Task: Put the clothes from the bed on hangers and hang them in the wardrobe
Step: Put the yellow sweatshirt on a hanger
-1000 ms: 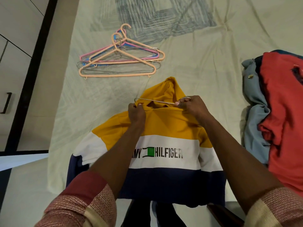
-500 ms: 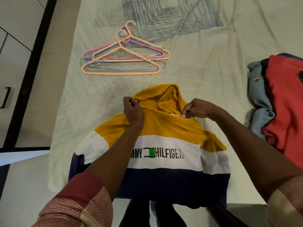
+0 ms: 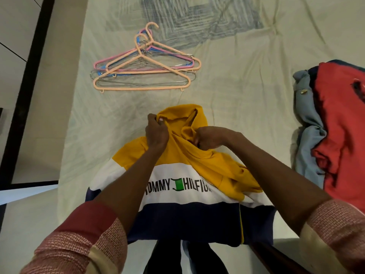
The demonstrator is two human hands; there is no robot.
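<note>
Hoodie collar in both fists

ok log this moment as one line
step: hanger into hoodie | left hand: grips hoodie neck | right hand: grips neck fabric | spare hangers: on bed

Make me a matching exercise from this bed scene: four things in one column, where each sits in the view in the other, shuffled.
Things:
1. pile of hangers
2. red garment
3. hoodie
4. wardrobe door

Places:
A. far right edge
B. near edge of the bed, gripped by both hands
C. far left, off the bed
D. on the sheet beyond the hoodie

Pairs: 1-D, 2-A, 3-B, 4-C
</note>
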